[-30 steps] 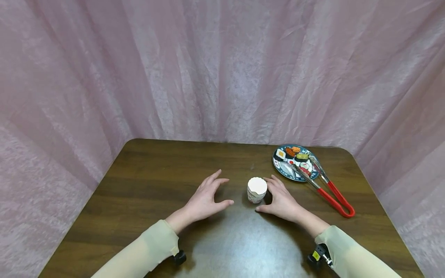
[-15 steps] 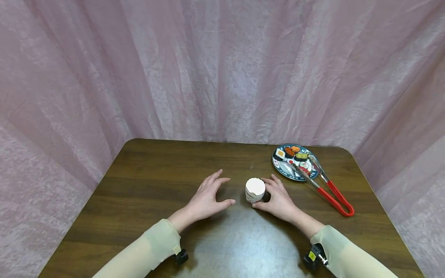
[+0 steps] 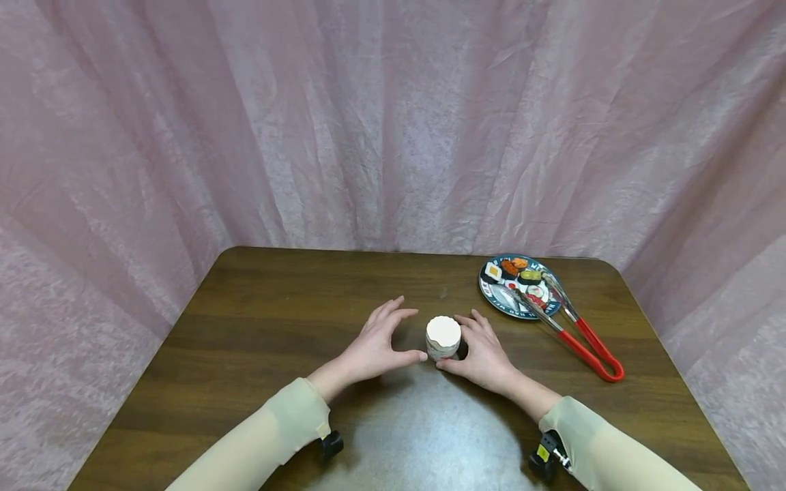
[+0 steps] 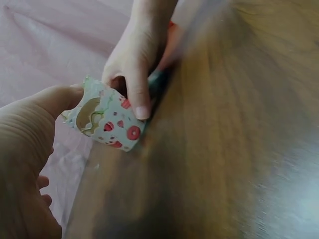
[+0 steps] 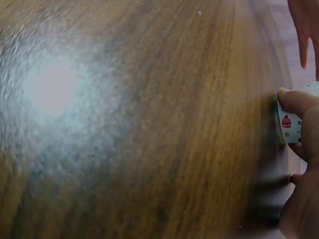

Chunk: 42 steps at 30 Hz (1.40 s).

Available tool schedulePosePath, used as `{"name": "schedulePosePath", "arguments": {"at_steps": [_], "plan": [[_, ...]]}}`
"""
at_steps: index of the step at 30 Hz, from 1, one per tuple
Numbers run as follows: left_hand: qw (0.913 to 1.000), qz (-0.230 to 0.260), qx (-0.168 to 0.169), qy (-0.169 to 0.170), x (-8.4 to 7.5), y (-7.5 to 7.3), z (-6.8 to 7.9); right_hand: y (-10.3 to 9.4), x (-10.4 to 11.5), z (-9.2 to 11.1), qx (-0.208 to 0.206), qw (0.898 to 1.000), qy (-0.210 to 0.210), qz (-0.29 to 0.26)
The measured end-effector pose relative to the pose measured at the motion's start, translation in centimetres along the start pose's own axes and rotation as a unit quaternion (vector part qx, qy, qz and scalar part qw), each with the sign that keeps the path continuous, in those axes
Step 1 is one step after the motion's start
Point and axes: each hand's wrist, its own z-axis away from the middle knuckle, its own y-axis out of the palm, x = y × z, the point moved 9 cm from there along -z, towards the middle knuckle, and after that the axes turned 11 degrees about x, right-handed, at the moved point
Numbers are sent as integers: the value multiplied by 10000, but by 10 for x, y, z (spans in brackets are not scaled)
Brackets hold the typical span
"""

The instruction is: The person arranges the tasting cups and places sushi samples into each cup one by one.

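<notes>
A white paper cup with small red printed figures [image 3: 443, 334] was held by the right hand [image 3: 487, 356], the thumb being pressed on its side. The cup was seen between the 2 hands, over the middle part of a brown wooden table [image 3: 276, 293]; whether it was supported by the tabletop could not be told. By the left hand [image 3: 377, 348] nothing was grasped: its fingers were spread in a loose curve, and its thumb was placed just beside the cup. Whether the cup was touched by this thumb could not be told.

Farther back on the right, a round plate with a dark blue rim [image 3: 488, 294] and colourful food figures was placed on the table. By this plate the metal ends of a pair of tongs with red handles [image 3: 575, 346] were borne. The table was backed by a pink velvety curtain [image 3: 399, 123].
</notes>
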Motion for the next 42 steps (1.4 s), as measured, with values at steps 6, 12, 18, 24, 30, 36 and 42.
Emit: {"name": "schedulePosePath", "arguments": {"at_steps": [6, 12, 18, 24, 30, 36, 42], "plan": [[9990, 275, 330, 149, -6, 5, -16, 3, -2, 0, 92, 10000, -24, -2], [9974, 364, 549, 276, -13, 10, -28, 3, -1, 1, 127, 9999, -7, -33], [9967, 378, 639, 334, -17, 11, -34, 3, -1, 2, 123, 9998, -2, -169], [9962, 414, 696, 321, -19, 12, -35, 4, 0, 2, 125, 9997, -22, -209], [9960, 439, 671, 387, -19, 12, -36, 4, -1, 1, 130, 9997, 21, -191], [9960, 438, 682, 373, -17, 14, -38, 4, 0, 2, 132, 9997, 47, -196], [9957, 498, 657, 429, -17, 14, -38, 4, -1, 1, 118, 9997, 59, -185]]}}
